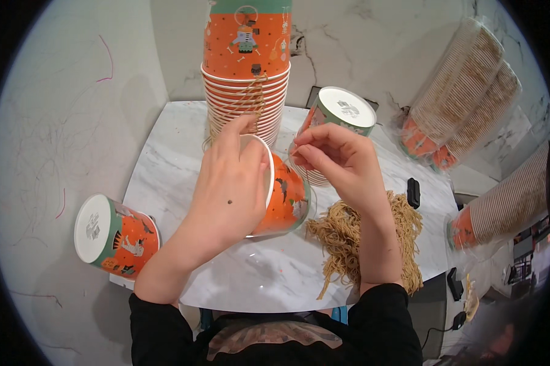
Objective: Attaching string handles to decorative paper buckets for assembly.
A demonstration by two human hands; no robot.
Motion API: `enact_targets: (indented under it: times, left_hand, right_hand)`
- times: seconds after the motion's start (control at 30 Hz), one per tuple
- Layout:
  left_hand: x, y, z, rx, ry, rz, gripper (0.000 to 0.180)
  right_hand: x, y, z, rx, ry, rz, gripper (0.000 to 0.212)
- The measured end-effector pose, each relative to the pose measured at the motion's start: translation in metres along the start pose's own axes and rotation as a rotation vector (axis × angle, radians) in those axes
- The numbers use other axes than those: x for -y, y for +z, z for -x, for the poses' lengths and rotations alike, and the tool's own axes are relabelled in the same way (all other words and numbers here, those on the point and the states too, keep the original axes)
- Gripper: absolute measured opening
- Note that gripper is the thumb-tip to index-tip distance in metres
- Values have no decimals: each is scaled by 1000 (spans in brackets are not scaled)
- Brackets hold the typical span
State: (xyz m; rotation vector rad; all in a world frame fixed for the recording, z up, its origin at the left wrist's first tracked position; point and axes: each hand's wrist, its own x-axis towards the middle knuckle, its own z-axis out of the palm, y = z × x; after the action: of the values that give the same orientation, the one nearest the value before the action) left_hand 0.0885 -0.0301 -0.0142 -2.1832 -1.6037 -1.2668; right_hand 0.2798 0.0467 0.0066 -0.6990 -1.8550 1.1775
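Observation:
An orange paper bucket with a white rim lies tipped in front of me, its mouth toward the left. My left hand is at that mouth and grips the bucket by its rim; some of its fingertips are hidden. To the right of the rim, my right hand pinches a thin tan cord between thumb and forefinger. The cord runs down by the bucket's side. Beneath my right forearm lies a tangled heap of tan cords.
A tall stack of orange buckets rises behind, with cords draped over its rims. An upturned bucket stands right of it; another orange bucket sits at the left edge. Wrapped bucket stacks lean at the right, past a small black object.

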Motion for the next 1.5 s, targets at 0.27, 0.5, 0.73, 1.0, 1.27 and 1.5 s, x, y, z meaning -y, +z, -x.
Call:
enact_targets:
  times: [0.27,0.5,0.73,1.0,1.27,1.5]
  left_hand:
    - [4,-25,-6,275,-189,420,7]
    - [9,-19,-5,191,15,284,6]
    - [3,-28,-6,215,-118,549,8]
    - [20,-28,-11,717,-375,1116,46]
    - [25,-40,-13,813,-297,1010,32]
    - [19,-71,-17,848,-496,1231,32]
  right_hand:
    - [9,19,9,131,43,8,32]
    - [2,35,15,19,-130,142,24]
    - [-5,34,10,9,-190,98,11]
    - [4,-1,5,441,32,-202,11]
    - [20,-15,6,599,214,-198,9]
    - [4,-13,4,742,171,-298,14]
